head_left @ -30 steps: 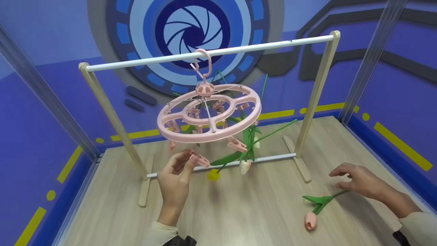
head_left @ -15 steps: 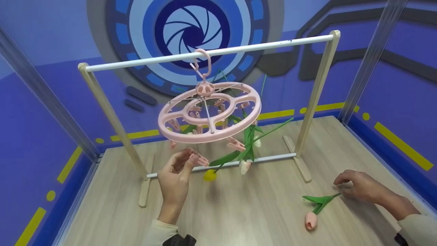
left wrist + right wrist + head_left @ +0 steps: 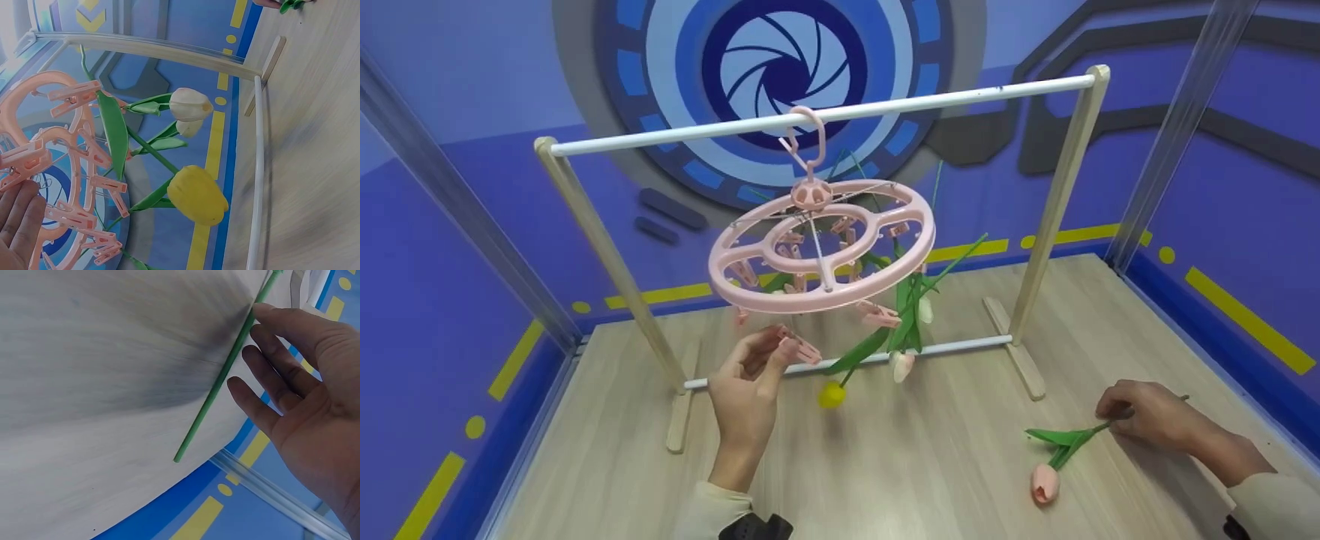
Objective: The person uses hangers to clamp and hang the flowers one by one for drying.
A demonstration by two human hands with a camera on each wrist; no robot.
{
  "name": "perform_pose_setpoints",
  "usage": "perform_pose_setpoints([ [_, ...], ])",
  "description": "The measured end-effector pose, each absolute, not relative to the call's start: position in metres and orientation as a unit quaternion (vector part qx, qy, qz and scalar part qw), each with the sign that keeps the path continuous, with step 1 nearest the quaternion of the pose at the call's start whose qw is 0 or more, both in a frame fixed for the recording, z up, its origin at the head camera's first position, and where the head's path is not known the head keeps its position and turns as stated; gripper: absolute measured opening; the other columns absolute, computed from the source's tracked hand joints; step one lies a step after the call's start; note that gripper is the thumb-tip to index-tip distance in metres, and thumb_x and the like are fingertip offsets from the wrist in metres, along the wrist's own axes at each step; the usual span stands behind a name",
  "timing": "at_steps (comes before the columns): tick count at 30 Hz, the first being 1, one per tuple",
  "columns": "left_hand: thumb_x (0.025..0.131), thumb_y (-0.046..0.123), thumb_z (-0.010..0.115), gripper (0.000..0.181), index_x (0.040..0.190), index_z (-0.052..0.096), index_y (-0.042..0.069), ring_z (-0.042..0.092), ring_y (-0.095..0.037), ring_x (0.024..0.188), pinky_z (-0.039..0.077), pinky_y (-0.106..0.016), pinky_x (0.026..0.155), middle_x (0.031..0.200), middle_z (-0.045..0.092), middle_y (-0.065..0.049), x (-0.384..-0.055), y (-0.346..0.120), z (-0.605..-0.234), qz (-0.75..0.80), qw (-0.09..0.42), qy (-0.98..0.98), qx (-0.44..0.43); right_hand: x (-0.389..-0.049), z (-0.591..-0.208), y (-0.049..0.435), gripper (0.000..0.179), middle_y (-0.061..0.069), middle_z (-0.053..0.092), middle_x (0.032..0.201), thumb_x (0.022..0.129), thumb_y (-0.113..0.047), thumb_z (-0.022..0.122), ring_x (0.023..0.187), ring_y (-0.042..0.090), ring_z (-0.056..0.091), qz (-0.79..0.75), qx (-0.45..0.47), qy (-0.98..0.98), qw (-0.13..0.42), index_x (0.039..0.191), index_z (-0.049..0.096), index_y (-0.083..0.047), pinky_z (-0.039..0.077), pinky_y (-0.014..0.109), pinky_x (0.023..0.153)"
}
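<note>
My left hand (image 3: 746, 394) pinches a pink clothespin (image 3: 801, 347) between thumb and fingers, below the front left of a round pink clip hanger (image 3: 780, 304). Other clothespins hang around the hanger's rings. A yellow tulip (image 3: 198, 194) and white tulips (image 3: 190, 105) hang head down from it. At the right, a pink tulip (image 3: 1045, 484) lies on the table with its bloom toward me. My right hand (image 3: 1159, 420) pinches its green stem (image 3: 216, 385) low down, close to the tabletop. In the right wrist view the stem's end juts out past the fingers.
The hanger hooks over the white top bar (image 3: 930, 107) of a rack with wooden posts (image 3: 1054, 202). A lower white bar (image 3: 960, 349) runs just above the wood-grain table (image 3: 930, 457). Blue patterned walls (image 3: 1260, 202) enclose the table's back and sides.
My right hand has come down onto the pink tulip's stem and now pinches it. The left hand keeps its hold on the clothespin. The hanging flowers have swung slightly.
</note>
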State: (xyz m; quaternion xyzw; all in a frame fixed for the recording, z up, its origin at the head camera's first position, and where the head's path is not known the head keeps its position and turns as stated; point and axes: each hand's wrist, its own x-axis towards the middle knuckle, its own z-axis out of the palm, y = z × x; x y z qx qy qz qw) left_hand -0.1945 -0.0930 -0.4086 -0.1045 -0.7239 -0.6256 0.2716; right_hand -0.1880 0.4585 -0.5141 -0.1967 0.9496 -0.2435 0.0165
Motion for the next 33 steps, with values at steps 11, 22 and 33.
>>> perform_pose_setpoints([
  [11,0.097,0.007,0.079,0.024,0.120,0.074,0.000,0.073,-0.020,0.101,0.059,-0.027,0.094,0.113,0.076,-0.005,-0.194,-0.092,-0.408,-0.631,0.269,-0.720,-0.110,-0.188,-0.516,0.460,0.021,-0.008,0.068,0.086,0.079,0.006,0.079,0.077,0.003,0.061,-0.259,-0.188,0.947,0.035,0.088,0.075,-0.013,0.055,0.028,0.065],
  [22,0.096,0.006,0.080,0.024,0.119,0.074,0.000,0.073,-0.020,0.100,0.060,-0.027,0.092,0.111,0.077,-0.004,-0.194,-0.091,-0.407,-0.631,0.273,-0.718,-0.114,-0.185,-0.509,0.461,0.018,-0.004,0.063,0.085,0.082,0.005,0.076,0.074,0.003,0.054,-0.298,-0.176,0.936,0.059,0.092,0.070,-0.009,0.049,0.026,0.060],
  [33,0.096,0.007,0.080,0.025,0.120,0.075,0.000,0.073,-0.020,0.099,0.059,-0.026,0.092,0.110,0.077,-0.004,-0.195,-0.091,-0.408,-0.624,0.277,-0.721,-0.115,-0.185,-0.480,0.445,0.016,-0.004,0.069,0.091,0.093,0.003,0.076,0.082,0.006,0.065,-0.346,-0.211,0.914,0.016,0.101,0.069,-0.010,0.057,0.024,0.068],
])
